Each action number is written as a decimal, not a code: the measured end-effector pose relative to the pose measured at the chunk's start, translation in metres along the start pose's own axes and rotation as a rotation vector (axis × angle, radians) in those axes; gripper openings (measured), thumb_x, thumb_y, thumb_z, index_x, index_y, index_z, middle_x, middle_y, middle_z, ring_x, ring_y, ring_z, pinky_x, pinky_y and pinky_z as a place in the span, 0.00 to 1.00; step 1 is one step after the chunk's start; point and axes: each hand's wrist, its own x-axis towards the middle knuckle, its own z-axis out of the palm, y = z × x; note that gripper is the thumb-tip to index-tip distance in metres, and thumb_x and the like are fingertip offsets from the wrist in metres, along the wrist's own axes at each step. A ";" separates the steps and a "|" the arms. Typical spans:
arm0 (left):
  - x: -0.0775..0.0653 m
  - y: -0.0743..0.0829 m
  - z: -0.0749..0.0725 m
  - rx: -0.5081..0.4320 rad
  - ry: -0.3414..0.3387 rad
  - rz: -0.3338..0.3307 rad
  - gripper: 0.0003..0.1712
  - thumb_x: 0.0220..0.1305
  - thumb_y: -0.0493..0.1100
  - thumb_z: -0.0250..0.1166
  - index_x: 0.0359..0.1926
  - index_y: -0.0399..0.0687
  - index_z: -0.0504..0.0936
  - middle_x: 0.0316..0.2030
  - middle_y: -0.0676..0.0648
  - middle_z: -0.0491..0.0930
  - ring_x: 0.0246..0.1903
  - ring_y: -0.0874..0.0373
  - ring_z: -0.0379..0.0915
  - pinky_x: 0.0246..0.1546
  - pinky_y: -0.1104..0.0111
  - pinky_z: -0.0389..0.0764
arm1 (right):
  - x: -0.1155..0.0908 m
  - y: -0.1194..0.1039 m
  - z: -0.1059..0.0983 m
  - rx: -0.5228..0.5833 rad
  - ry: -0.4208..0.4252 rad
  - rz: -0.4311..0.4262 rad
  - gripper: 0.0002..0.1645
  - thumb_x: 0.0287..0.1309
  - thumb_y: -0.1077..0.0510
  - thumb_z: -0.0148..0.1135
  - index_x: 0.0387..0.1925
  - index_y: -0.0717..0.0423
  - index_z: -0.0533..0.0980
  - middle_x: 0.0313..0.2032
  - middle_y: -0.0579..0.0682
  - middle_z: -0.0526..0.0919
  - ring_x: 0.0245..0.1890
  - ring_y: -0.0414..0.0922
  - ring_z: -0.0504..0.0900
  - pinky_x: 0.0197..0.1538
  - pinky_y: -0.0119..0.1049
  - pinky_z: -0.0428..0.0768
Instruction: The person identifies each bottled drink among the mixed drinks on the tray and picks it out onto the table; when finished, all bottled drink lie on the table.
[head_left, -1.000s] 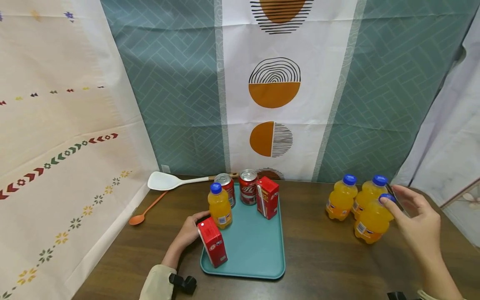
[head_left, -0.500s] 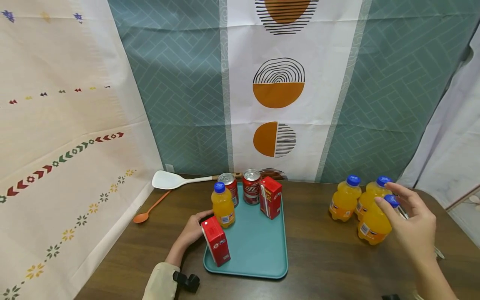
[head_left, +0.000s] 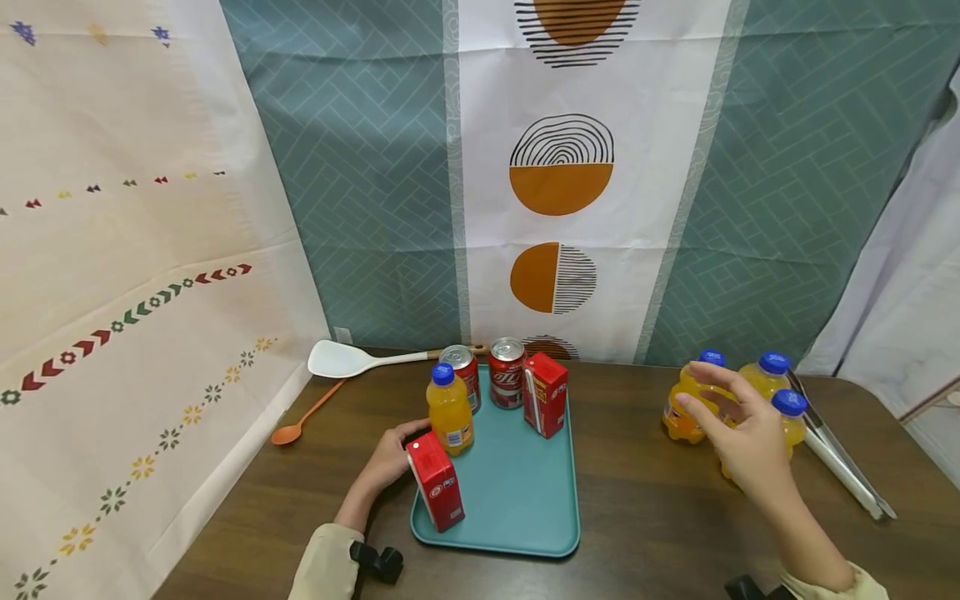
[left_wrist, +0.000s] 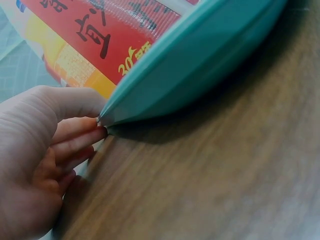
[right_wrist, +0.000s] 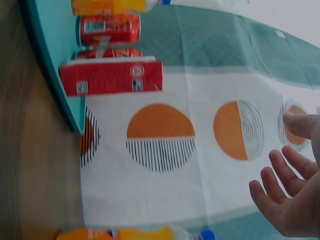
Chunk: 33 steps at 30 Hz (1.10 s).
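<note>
My left hand (head_left: 388, 460) pinches the left rim of the teal tray (head_left: 517, 500), and in the left wrist view the thumb lies above the edge with fingers beneath. On the tray stand a bottle of orange drink (head_left: 450, 415), two red soda cans (head_left: 507, 375), and two red drink cartons (head_left: 437, 483), the nearer one close to my left hand. My right hand (head_left: 750, 433), holding nothing, hovers with fingers spread and bent in front of three blue-capped orange drink bottles (head_left: 681, 417), partly hiding them. Metal tongs (head_left: 843, 467) lie on the table right of these bottles.
A white spatula (head_left: 337, 360) lies behind the tray, its handle running behind the cans. Near it, left of the tray, is an orange spoon (head_left: 288, 433). Patterned cloth (head_left: 562, 192) hangs along the back of the wooden table (head_left: 622, 517).
My right hand has moved left, away from the tongs, which now show fully on the table. My left hand stays at the tray's rim. The head view has shifted slightly.
</note>
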 end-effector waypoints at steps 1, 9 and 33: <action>0.000 0.000 0.000 0.000 0.000 -0.002 0.28 0.58 0.37 0.64 0.60 0.32 0.75 0.59 0.33 0.77 0.62 0.38 0.71 0.64 0.46 0.71 | 0.000 -0.001 0.004 0.002 -0.016 -0.001 0.22 0.55 0.70 0.65 0.53 0.68 0.76 0.46 0.22 0.79 0.48 0.23 0.77 0.51 0.11 0.73; -0.001 -0.001 0.002 0.015 -0.011 0.000 0.28 0.59 0.36 0.63 0.60 0.29 0.74 0.59 0.31 0.76 0.61 0.36 0.70 0.62 0.45 0.72 | 0.002 -0.007 0.032 0.027 -0.130 0.028 0.21 0.60 0.62 0.64 0.55 0.61 0.76 0.46 0.23 0.78 0.45 0.23 0.77 0.50 0.12 0.74; 0.000 -0.001 0.001 -0.004 -0.011 0.016 0.29 0.58 0.37 0.63 0.60 0.30 0.75 0.59 0.31 0.76 0.62 0.35 0.69 0.64 0.44 0.70 | 0.011 -0.018 0.096 0.170 -0.320 0.092 0.23 0.61 0.58 0.64 0.57 0.59 0.75 0.54 0.58 0.81 0.50 0.44 0.79 0.52 0.20 0.77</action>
